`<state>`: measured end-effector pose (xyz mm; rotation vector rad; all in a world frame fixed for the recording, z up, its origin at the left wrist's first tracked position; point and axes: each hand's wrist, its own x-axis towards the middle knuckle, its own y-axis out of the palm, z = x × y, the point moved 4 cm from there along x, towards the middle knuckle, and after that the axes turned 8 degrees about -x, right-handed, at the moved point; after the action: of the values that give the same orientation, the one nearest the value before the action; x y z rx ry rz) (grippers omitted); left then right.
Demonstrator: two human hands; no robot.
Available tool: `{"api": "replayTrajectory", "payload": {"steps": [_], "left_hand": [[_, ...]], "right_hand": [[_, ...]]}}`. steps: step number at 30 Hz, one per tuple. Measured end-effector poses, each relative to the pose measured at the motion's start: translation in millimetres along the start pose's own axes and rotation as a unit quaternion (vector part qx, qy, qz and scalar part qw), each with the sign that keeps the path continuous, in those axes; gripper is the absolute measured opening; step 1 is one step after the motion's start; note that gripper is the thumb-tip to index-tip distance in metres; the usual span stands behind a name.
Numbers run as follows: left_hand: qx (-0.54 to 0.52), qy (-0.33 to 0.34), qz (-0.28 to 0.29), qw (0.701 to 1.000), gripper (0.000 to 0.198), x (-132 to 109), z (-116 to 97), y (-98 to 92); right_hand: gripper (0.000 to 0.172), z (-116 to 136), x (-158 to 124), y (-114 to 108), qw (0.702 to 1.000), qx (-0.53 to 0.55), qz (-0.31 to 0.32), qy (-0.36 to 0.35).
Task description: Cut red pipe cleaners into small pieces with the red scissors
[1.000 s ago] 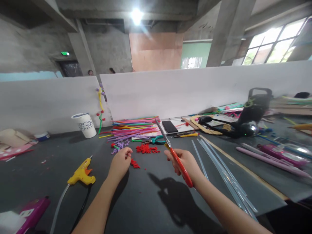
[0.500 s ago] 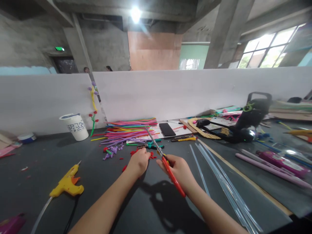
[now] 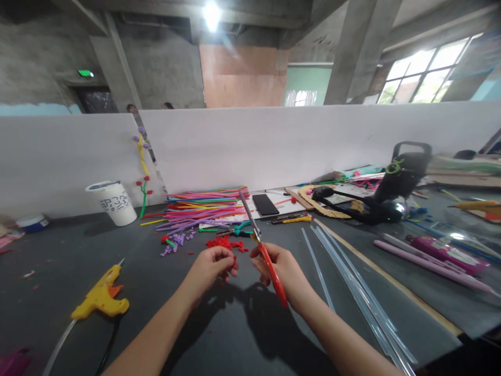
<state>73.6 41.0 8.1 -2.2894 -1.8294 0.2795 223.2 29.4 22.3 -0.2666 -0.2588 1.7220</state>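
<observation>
My right hand (image 3: pixel 282 267) is closed around red-handled scissors (image 3: pixel 273 272), whose blades point up and away over the table. Opposite it, my left hand (image 3: pixel 209 267) pinches a small red piece (image 3: pixel 235 259), mostly covered by the fingertips; it looks like cut pipe cleaner. A short gap separates the two hands. Just beyond my left hand lies a pile of small red pieces (image 3: pixel 223 243), with cut purple pieces (image 3: pixel 178 243) to its left. Pliers with teal handles (image 3: pixel 241 228) rest behind the red pile.
Pipe cleaners (image 3: pixel 203 211) are stacked at the back near a phone (image 3: pixel 265 204). On the left are a yellow glue gun (image 3: pixel 102 297) and a white cup (image 3: pixel 113 203). Clear glue sticks (image 3: pixel 352 282) and a black lamp (image 3: pixel 399 183) occupy the right.
My left hand has drawn back from the red pile toward me, uncovering the pile, and a red piece now shows at its fingertips. The scissors have turned slightly more upright.
</observation>
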Motion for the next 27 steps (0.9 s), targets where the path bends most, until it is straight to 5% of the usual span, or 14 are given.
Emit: {"api": "replayTrajectory", "payload": {"steps": [5,10,18,27], "left_hand": [[-0.147,-0.036,-0.004,0.988,0.012,-41,-8,5.3],[-0.227,-0.078,-0.034,0.970,0.010,-55,-14,12.2],[-0.299,-0.098,-0.057,0.947,0.005,-56,-7,10.9],[-0.325,-0.086,-0.100,0.936,0.002,-55,-2,7.2]], "right_hand": [[0.020,1,-11,26,0.996,0.061,0.066,0.007],[0.016,1,-18,38,0.994,0.067,0.087,0.014],[0.014,5,-21,25,0.997,0.039,0.068,0.017],[0.007,-17,-19,7,0.991,0.000,0.127,0.052]]}}
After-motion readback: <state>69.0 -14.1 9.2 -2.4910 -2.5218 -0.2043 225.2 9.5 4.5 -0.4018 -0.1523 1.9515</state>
